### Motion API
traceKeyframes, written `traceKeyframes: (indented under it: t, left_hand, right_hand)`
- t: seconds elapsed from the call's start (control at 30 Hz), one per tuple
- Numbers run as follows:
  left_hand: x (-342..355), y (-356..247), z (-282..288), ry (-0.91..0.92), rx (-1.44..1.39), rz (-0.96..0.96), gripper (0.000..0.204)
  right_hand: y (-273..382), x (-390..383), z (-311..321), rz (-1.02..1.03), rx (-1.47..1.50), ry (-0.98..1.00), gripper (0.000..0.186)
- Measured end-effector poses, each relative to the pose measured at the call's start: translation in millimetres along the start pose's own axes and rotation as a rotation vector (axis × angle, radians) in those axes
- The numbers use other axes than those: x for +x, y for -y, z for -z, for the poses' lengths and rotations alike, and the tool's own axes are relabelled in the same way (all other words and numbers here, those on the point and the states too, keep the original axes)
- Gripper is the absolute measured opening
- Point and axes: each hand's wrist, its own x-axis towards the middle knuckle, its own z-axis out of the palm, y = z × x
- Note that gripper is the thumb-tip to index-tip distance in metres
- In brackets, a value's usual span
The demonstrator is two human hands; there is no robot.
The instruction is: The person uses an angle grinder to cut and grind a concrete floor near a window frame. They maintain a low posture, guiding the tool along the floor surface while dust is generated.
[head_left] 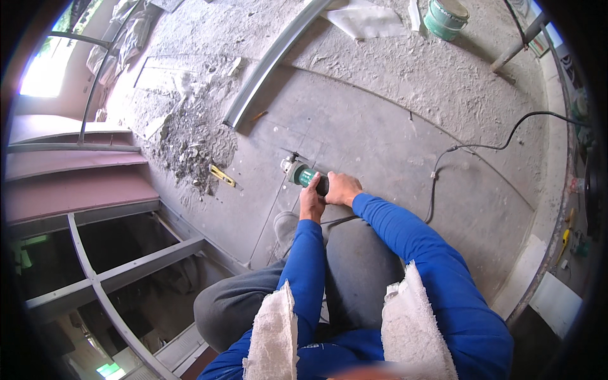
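Note:
A green angle grinder (pixel 306 177) with a grey metal head is held low over the floor, its disc end pointing away and to the left. My left hand (pixel 311 201) is closed around the near side of its body. My right hand (pixel 344 189) wraps the dark rear end. A thin disc edge shows at the head, close to the floor boards; whether it touches them I cannot tell. From behind the grinder a black power cord (pixel 433 190) runs right across the floor.
A metal channel (pixel 272 61) lies ahead. Left are rubble (pixel 180 149), a yellow utility knife (pixel 221 176) and an open drop crossed by steel beams (pixel 152 259). A green bucket (pixel 445 19) stands far right. A raised ledge (pixel 529 266) edges the right side.

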Motion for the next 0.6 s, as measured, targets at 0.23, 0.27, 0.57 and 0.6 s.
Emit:
traceKeyframes:
  t: [0.23,0.27,0.57,0.6]
  left_hand:
    - [-0.2,0.8,-2.0,0.002,0.041,-0.005,0.024]
    - [-0.6,0.6,-2.2,-0.016,0.046,0.013,0.024]
    - [-1.9,3.4,-0.8,0.008,0.042,0.0,0.023]
    - [-1.5,3.8,-0.8,0.026,0.036,-0.009,0.023]
  right_hand:
    - [-2.6,1.0,1.2,-0.016,0.004,0.001,0.056]
    - [-2.6,0.9,1.5,-0.006,0.011,0.0,0.056]
    - [-4.8,-1.1,1.6,0.017,0.005,-0.002,0.056]
    - [-4.9,-0.6,1.5,0.024,0.001,-0.005,0.056]
